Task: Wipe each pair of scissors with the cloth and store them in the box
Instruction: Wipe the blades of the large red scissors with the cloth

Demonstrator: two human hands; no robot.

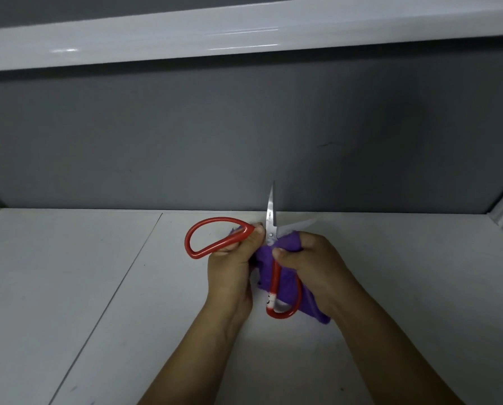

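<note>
One white table (84, 273) (a seam crosses its top) meets a grey back panel (244, 135) beneath a glossy white shelf (244, 33). Red-handled scissors (270, 226) are held over mid-table, splayed wide: one blade points away, toward the panel; the other lies rightward, blurred. Left hand (230, 270) grips the left handle loop; right hand (311, 264) clamps a purple cloth (288, 287) round the pivot.

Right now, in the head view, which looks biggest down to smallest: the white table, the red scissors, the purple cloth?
1. white table
2. red scissors, spread open
3. purple cloth, though unsure: the left hand and right hand hide part of it
</note>
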